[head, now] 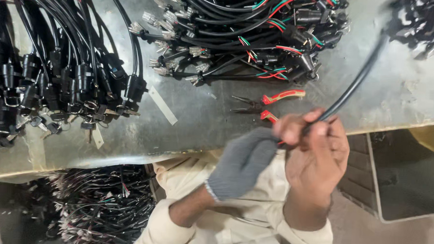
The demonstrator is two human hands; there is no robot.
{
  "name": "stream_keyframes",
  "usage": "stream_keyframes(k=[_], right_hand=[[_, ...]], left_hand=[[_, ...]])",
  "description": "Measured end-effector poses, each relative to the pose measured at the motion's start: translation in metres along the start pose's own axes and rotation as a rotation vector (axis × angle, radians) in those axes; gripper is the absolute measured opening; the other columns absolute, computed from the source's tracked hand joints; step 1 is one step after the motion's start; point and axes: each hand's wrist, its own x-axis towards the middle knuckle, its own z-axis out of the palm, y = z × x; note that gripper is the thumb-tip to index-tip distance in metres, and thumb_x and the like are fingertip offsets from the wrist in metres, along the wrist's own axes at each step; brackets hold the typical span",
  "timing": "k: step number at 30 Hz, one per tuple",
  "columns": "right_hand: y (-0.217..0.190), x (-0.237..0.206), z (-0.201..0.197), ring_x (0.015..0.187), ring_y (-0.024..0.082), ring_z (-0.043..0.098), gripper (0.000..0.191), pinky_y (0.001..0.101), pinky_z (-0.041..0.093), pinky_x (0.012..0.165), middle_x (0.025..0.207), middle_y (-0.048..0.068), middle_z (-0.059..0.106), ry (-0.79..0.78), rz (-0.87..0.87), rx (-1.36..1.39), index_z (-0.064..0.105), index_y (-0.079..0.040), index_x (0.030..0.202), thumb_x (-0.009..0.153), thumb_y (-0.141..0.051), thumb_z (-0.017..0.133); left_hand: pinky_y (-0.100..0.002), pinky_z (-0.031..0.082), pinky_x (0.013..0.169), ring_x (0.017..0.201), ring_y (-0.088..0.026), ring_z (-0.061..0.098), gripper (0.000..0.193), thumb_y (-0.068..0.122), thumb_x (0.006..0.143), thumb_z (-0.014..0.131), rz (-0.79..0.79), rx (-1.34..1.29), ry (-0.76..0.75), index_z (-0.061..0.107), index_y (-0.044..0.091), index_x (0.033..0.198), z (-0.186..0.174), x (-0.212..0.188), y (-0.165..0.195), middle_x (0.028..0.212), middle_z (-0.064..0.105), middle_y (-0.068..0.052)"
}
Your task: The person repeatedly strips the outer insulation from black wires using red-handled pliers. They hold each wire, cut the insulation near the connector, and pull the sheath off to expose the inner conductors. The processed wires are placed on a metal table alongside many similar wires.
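Close to the body, the left hand [243, 162], in a grey knit glove, closes its grip on the near end of a black cable [355, 82]. The bare right hand [317, 149] pinches that cable just beside it, and the cable rises toward the far right. Behind the hands, red-handled pliers [267, 103] lie on the metal counter [400, 94], with bundled wire harnesses [239, 36] beyond.

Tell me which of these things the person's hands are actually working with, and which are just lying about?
In hand:
- thick black cable, gripped by the bare right hand
- left hand in a grey knitted glove, closed at the cable's near end

Lying about:
- red-handled pliers on the metal table
- bundled black wire harnesses
- black connectors with keys
- white strip
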Motion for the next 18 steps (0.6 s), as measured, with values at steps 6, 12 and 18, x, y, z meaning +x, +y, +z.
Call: stream_keyframes(k=[6,12,18], right_hand=[[-0.001,-0.027,0.038,0.069,0.027,0.060,0.029,0.0385,0.047,0.069,0.091,0.016,0.072,-0.667,-0.015,0.224,0.062,-0.010,0.105,0.115,-0.034,0.050],[-0.011,-0.040,0.011,0.064,0.022,0.064,0.018,0.0365,0.049,0.060,0.079,0.005,0.067,-0.782,-0.317,-0.541,0.067,-0.001,0.109,0.101,-0.018,0.066],[-0.001,-0.023,0.037,0.066,0.034,0.064,0.013,0.0483,0.047,0.060,0.072,0.013,0.064,-0.743,-0.279,-1.114,0.065,-0.010,0.084,0.077,-0.014,0.074]], left_hand=[[-0.026,0.050,0.079,0.090,-0.007,0.054,0.031,0.017,0.099,0.059,-0.209,-0.435,0.170,0.057,0.007,0.128,-0.016,-0.022,-0.026,0.102,0.058,0.004],[-0.028,0.054,0.088,0.101,-0.014,0.063,0.031,0.021,0.103,0.064,0.150,0.209,0.078,0.058,0.008,0.130,-0.039,-0.027,-0.007,0.113,0.063,-0.003],[-0.040,0.059,0.078,0.090,-0.026,0.073,0.032,0.017,0.087,0.061,-0.375,0.131,0.326,0.068,0.003,0.115,-0.055,-0.032,0.016,0.103,0.077,-0.014]])
